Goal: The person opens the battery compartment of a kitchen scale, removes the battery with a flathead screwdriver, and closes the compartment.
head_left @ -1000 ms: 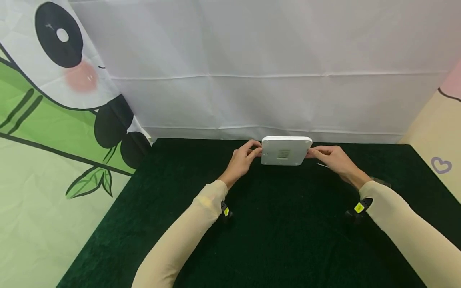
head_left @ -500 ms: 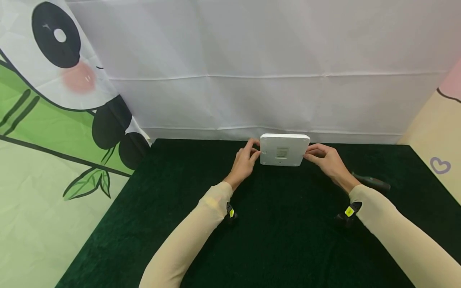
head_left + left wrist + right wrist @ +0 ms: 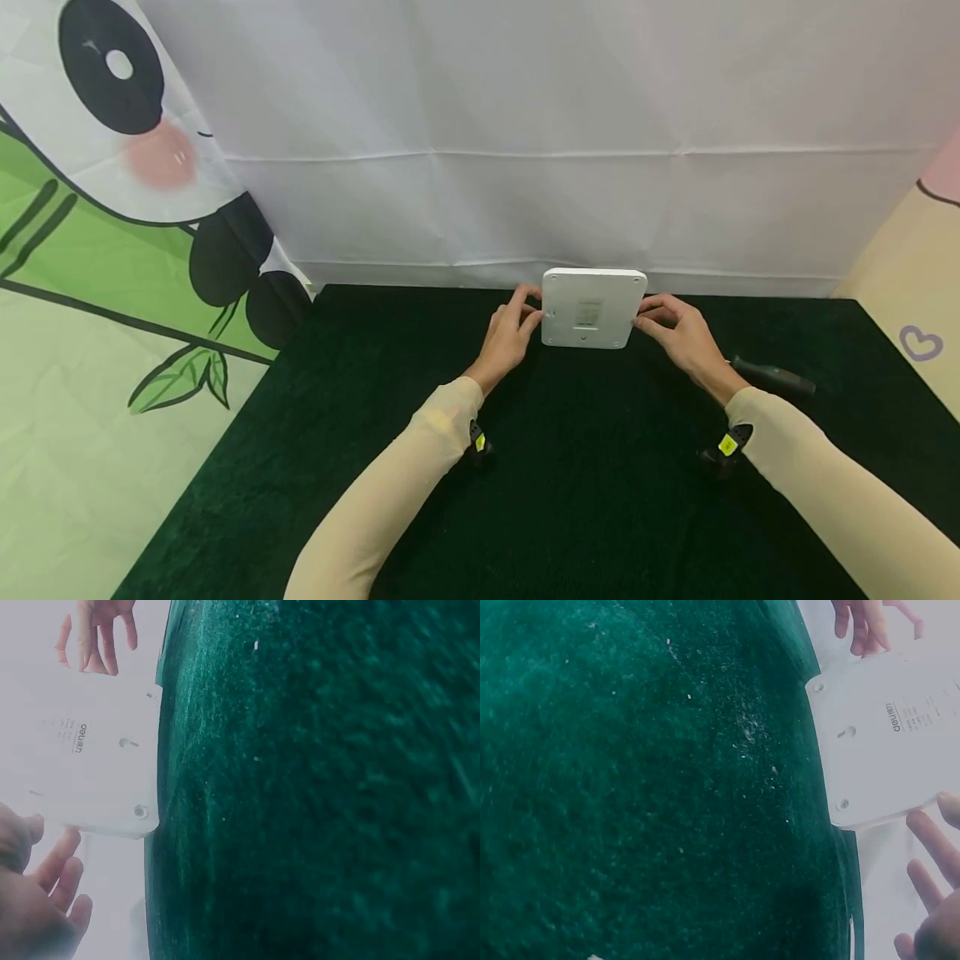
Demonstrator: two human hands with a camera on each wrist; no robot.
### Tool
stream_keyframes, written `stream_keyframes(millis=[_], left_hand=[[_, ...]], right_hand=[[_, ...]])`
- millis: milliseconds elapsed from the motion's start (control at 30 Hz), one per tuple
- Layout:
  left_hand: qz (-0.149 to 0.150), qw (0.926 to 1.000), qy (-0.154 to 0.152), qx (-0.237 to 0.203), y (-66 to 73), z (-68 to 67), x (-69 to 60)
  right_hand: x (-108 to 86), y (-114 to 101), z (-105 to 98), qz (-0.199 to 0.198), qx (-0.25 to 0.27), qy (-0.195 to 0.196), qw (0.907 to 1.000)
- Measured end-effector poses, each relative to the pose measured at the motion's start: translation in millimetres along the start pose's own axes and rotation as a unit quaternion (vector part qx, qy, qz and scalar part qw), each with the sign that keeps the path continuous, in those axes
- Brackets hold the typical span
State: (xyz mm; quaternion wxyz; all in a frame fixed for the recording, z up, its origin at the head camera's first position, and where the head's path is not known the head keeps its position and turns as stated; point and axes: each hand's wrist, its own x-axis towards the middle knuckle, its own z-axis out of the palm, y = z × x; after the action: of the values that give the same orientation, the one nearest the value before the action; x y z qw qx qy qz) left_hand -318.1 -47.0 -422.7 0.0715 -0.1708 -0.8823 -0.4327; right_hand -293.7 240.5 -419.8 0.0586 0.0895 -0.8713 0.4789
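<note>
A flat white plastic device (image 3: pixel 592 310) with rounded corners stands tilted up near the table's far edge, its back towards me. A printed label, corner screw holes and a keyhole slot show on that back in both wrist views; its front is hidden. My left hand (image 3: pixel 504 337) pinches the device's left edge between thumb and fingers. At the opposite edge, my right hand (image 3: pixel 684 337) pinches it the same way. Beside the right wrist lies a screwdriver (image 3: pixel 776 377) with a dark handle, its shaft mostly hidden behind the wrist.
Dark green cloth (image 3: pixel 585 483) covers the table. A white sheet (image 3: pixel 465 167) hangs directly behind the far edge, and a printed backdrop (image 3: pixel 150 250) stands at the left. Small pale specks lie on the cloth in the wrist views.
The device has tilted up, so more of its back shows. My right hand has shifted slightly left, and more of the screwdriver has come into view.
</note>
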Motion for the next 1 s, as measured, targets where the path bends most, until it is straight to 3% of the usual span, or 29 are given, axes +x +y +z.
stream_keyframes(millis=[133, 367, 667, 1000], left_hand=[[0.011, 0.9996, 0.008, 0.026, 0.6, -0.6, 0.5], [0.000, 0.9990, 0.016, 0.043, 2.2, -0.4, -0.1], [0.008, 0.9977, 0.035, 0.057, 2.2, 2.1, 1.7], [-0.003, 0.9976, 0.029, 0.063, -0.8, 3.9, 6.2]], right_hand=[[0.6, 0.1, 1.6, -0.011, -0.009, 0.016, 0.9998], [-0.1, -0.5, 3.9, -0.013, -0.031, 0.018, 0.9993], [-0.5, -1.1, 9.3, -0.014, -0.039, 0.037, 0.9984], [3.7, 2.7, 11.1, -0.018, -0.041, 0.020, 0.9988]])
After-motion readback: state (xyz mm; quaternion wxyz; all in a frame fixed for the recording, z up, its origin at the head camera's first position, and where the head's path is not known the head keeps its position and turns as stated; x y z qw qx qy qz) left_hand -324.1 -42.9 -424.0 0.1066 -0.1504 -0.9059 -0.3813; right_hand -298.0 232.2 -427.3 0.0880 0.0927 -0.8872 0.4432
